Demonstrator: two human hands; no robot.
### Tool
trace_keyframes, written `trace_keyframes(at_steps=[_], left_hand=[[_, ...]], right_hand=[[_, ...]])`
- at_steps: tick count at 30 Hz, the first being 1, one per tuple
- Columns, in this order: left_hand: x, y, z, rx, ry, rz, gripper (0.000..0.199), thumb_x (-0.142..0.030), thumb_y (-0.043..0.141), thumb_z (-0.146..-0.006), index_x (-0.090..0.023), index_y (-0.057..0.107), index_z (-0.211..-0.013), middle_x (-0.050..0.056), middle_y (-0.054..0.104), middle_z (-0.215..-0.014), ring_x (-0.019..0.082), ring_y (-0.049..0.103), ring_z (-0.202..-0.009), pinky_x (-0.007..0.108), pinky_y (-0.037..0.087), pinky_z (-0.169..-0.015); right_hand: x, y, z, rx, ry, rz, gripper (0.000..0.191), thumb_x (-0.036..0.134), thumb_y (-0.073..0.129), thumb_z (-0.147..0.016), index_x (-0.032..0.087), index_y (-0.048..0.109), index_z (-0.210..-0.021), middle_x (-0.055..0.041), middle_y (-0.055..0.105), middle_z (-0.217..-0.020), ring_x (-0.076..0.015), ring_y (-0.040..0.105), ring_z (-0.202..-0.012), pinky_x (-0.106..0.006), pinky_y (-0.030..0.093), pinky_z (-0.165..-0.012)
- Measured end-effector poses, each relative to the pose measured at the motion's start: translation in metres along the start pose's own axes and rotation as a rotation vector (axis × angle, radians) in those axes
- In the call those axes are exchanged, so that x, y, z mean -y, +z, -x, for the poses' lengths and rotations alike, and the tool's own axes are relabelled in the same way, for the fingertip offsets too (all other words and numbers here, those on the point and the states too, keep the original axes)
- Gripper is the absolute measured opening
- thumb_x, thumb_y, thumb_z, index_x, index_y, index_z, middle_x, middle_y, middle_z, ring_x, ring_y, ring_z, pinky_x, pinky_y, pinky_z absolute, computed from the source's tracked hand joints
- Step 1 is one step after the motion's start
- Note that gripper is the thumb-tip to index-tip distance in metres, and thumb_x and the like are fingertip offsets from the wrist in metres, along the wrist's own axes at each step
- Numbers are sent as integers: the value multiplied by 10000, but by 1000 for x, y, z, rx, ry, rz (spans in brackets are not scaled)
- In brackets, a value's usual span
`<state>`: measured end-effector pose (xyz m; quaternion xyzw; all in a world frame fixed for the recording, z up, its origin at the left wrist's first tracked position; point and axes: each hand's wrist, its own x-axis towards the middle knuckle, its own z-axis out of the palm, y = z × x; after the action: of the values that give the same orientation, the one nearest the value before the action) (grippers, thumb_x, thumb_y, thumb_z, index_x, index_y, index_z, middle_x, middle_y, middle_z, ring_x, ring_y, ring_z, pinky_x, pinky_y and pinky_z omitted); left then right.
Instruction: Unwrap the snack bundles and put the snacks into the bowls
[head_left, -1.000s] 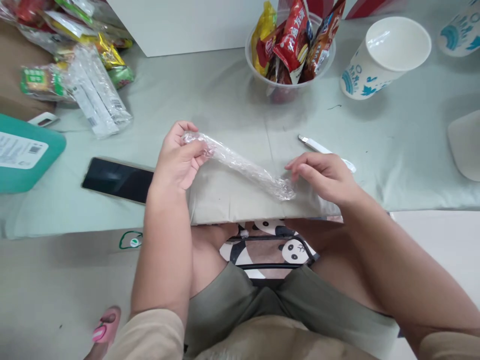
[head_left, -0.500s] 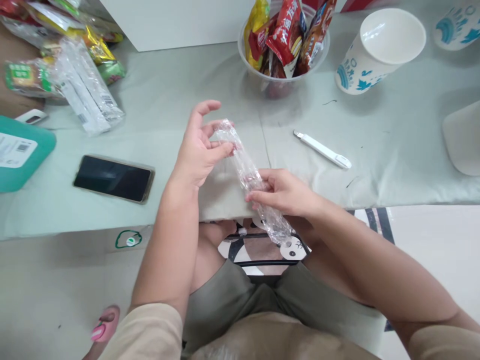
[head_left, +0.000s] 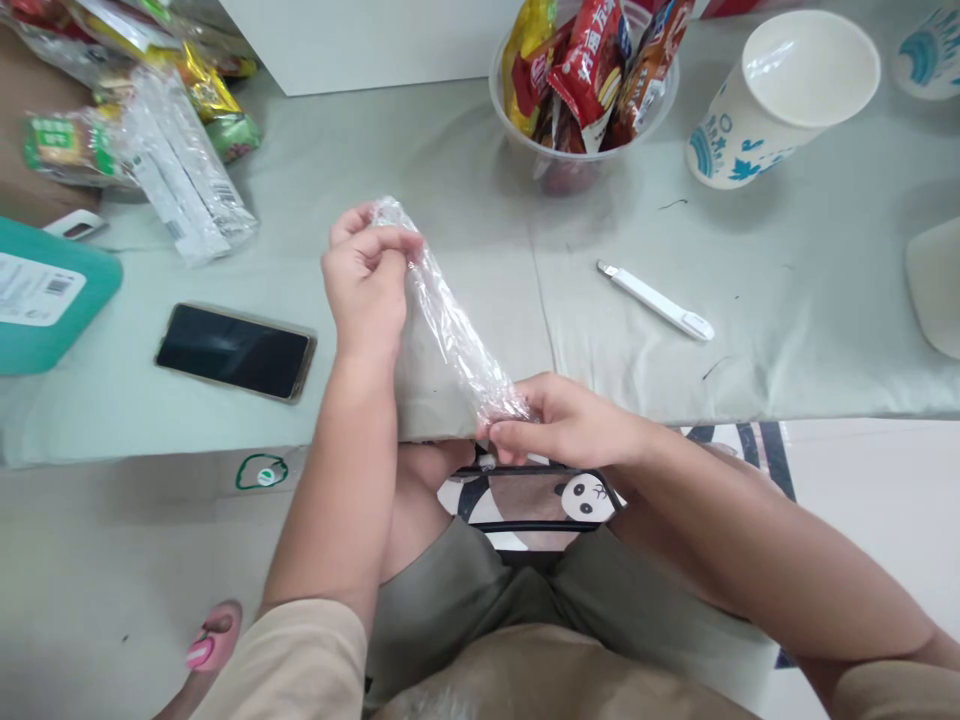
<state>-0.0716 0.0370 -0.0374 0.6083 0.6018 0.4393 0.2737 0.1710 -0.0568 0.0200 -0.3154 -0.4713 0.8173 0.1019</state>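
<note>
A long strip of crumpled clear plastic wrap (head_left: pixel 454 322) slants between my two hands above the table's front edge. My left hand (head_left: pixel 371 285) pinches its upper end, the fingertips pressed on the plastic. The lower end is gathered in the closed fingers of my right hand (head_left: pixel 562 420). To the right of the strip lies a white utility knife (head_left: pixel 656 300), its tip toward the upper left. A dark-screened phone (head_left: pixel 235 352) rests on the cloth left of my left hand.
A clear bowl (head_left: pixel 585 165) of wrapped snacks stands at the back, beside a paper cup (head_left: pixel 780 95). Wrapped snacks (head_left: pixel 184 165) and a green container (head_left: pixel 56 295) are at the left. The table's cloth edge (head_left: pixel 750 412) runs near my forearms.
My left hand has moved left and slightly up with the upper end. My right hand has moved slightly down. The plastic now stretches between them, its loose lower tail no longer hanging out.
</note>
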Motion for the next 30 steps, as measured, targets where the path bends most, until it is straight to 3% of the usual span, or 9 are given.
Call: trace_keyframes(at_steps=[3,6,10,13,18,21,25,30], left_hand=[[-12,5,9,12,47,25,265,-388,618,-946,-168,735,-1037,86,417,-1588,300,478,-1435,399,563,-1056],[-29,12,18,206,154,-102,305,-393,718,-872,-187,733,-1096,91,344,-1676,329,448,-1492,385,520,-1130],[-44,15,24,374,142,-251,184,-296,689,-858,-163,765,-959,132,497,-1572,257,681,-1169,412,546,-1073],[-52,12,26,444,126,-256,186,-291,640,-865,-167,776,-843,119,600,-1446,250,662,-1170,406,558,-1029],[-68,3,32,500,139,-186,209,-329,673,-820,-175,774,-721,109,621,-1432,288,596,-1312,438,481,-1128],[-81,0,37,638,50,-50,217,-344,699,-790,-182,767,-663,86,703,-1287,236,681,-1131,347,549,-969],[-99,3,43,926,-44,107,243,-357,705,-810,-172,761,-664,51,748,-874,147,676,-769,266,521,-719],[-110,11,51,1155,-168,184,194,-334,712,-824,-158,790,-810,39,775,-801,149,686,-752,247,512,-703]], right_hand=[[3,-5,9,-2,-167,-85,235,377,717,-878,157,693,-958,42,566,-632,-89,514,-582,-239,416,-568],[8,-13,17,-44,-361,-250,242,372,703,-892,188,675,-1046,59,487,-641,-80,449,-548,-244,378,-533],[15,-27,21,-153,-501,-327,334,390,707,-839,247,631,-1131,62,470,-681,-83,410,-507,-276,391,-521],[18,-39,24,-296,-509,-180,488,535,630,-883,299,568,-1306,47,548,-720,-106,449,-500,-312,442,-537],[16,-54,23,-439,-472,-37,668,723,455,-950,371,432,-1518,40,624,-739,-120,521,-506,-291,468,-531],[14,-57,17,-540,-466,-63,711,744,472,-947,375,403,-1551,50,620,-686,-116,492,-469,-276,454,-505],[9,-59,9,-676,-448,-56,676,732,505,-953,351,482,-1511,55,580,-604,-112,453,-454,-258,419,-481],[5,-60,4,-729,-436,-27,621,680,550,-955,322,554,-1462,59,478,-578,-107,423,-502,-235,357,-500]])
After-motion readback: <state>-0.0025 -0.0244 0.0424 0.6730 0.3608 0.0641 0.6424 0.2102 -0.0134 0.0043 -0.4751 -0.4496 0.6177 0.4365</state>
